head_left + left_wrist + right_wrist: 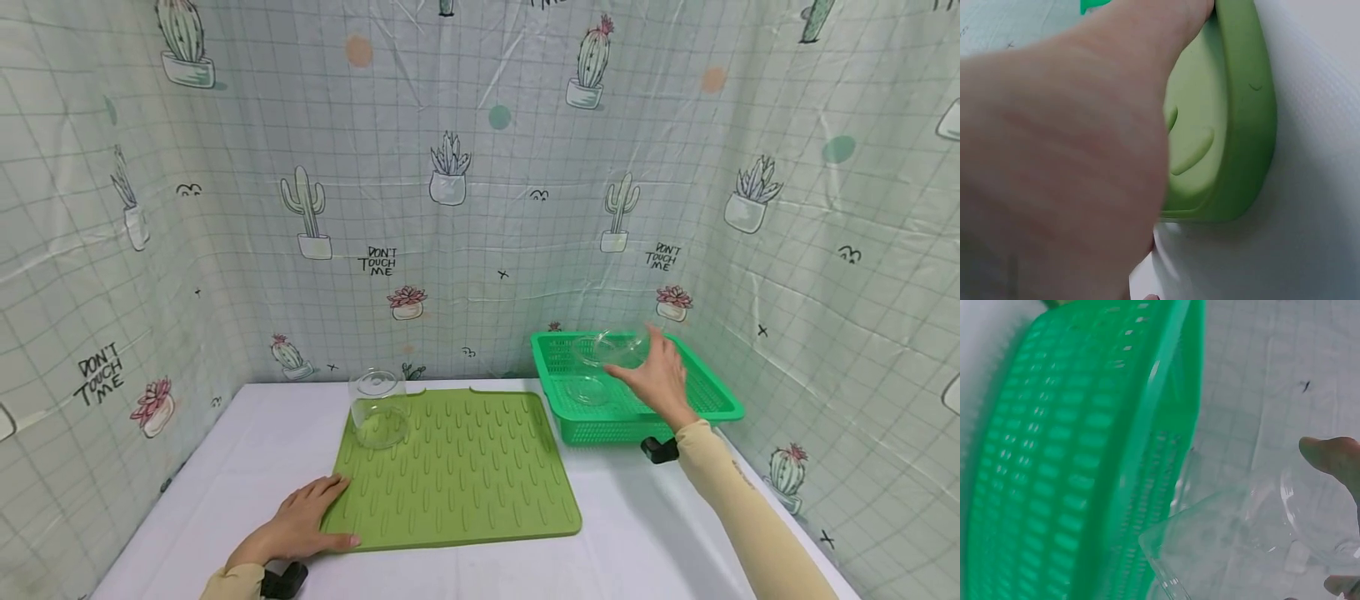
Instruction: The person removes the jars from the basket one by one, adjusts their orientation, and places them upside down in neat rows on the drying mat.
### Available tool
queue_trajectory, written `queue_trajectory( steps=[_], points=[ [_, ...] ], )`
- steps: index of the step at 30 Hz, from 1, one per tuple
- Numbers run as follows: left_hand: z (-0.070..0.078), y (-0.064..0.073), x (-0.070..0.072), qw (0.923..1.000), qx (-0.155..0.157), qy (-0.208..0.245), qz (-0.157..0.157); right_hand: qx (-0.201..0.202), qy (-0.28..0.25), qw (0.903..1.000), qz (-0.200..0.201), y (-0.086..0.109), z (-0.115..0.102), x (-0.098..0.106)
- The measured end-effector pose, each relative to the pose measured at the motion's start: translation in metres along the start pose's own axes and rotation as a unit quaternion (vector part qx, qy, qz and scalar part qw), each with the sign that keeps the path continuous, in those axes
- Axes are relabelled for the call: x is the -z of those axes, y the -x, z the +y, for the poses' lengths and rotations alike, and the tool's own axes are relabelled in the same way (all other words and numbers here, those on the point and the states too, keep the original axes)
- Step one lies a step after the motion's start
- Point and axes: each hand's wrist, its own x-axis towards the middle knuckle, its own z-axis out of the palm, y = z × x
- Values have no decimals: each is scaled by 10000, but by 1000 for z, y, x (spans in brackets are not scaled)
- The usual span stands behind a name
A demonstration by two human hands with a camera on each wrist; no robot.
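Over the green drying mat's (465, 467) front left corner lies my left hand (303, 517), thumb along the front edge and fingers spread at the left edge. My right hand (660, 375) grips a clear glass (1222, 540) between thumb and fingers, tilted on its side above the green basket (600, 432). Another clear glass (587, 390) shows inside that basket, partly overlapped by the held one. Upside down on the mat's back left corner stands one more clear glass (378, 408).
A white cloth (202, 483) covers the table under the mat and basket. Patterned curtains (480, 217) close off the back and both sides, near the basket's far edge. The basket stands to the right of the mat, with slotted walls.
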Motion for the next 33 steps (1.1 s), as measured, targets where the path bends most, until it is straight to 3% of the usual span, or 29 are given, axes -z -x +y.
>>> queue_trajectory(
  steps=[8,18,33],
  points=[
    [-2,1,-4,9999,123,57,-56,816,-28,9965,172,17,-42,-3],
    [3,0,0,10000,32,-78,26,1795,371,9826,296,37,-77,-9],
    [2,2,1,9999,88,-49,31,2963,783,9504,532,66,-107,-24]
  ],
)
